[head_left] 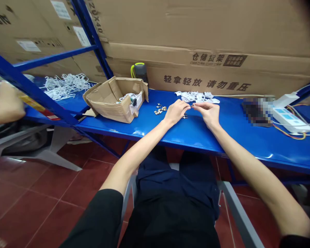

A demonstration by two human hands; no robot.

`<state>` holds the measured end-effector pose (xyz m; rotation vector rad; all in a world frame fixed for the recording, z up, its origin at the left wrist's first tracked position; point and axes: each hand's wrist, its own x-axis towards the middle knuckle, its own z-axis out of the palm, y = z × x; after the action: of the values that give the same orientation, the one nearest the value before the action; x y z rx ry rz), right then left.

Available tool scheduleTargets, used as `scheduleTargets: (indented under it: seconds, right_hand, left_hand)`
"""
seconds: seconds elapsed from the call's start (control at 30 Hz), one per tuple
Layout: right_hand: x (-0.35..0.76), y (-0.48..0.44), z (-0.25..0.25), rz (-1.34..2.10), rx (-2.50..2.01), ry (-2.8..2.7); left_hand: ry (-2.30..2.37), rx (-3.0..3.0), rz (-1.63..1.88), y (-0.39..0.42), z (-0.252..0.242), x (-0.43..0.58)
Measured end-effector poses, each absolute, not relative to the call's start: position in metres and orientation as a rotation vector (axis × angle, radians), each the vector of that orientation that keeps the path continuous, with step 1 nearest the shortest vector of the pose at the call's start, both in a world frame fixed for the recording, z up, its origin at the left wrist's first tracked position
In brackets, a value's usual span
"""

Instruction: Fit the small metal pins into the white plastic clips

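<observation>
Over the blue table my left hand (176, 111) and my right hand (208, 112) meet, fingertips pinched close together. Between them shows a thin, brownish pin-like part (192, 105), held at both ends; its exact shape is too small to tell. A few small pins with pale heads (185, 116) lie just below my fingers. Left of my left hand is a loose pile of small metal and white pieces (160, 110). Behind both hands lies a cluster of white plastic pieces (198, 97), several with ring-like openings.
An open cardboard box (111, 106) with white pieces inside stands left, a dark bottle (141, 71) behind it. A power strip (290, 119) with cables lies right, beside a blurred-out object (258, 112). Beyond the blue post, another person's arm (7, 105) is near white hooks (65, 86).
</observation>
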<state>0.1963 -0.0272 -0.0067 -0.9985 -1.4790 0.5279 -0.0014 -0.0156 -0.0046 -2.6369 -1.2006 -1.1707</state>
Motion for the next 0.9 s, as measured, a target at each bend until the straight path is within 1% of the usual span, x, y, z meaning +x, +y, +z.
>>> scheduleTargets:
  seconds: [0.23,0.43,0.57,0.9]
  right_hand:
    - [0.196,-0.027,-0.007,0.571,-1.004,-1.478]
    - [0.190,-0.028,-0.003,0.455,-1.017,-1.427]
    - [0.187,-0.027,-0.001,0.458,-0.995,-1.413]
    - [0.192,-0.020,-0.006,0.497,-1.028,-1.466]
  left_hand:
    - [-1.209,-2.697,-1.221,-0.017,-0.003,-0.001]
    - [-1.266,-2.675,-1.443,-0.018,-0.003,0.007]
    - [-1.292,-2.647,-1.554,-0.016,-0.003,0.008]
    - [-1.372,-2.666,-1.645,-0.021,0.002,0.011]
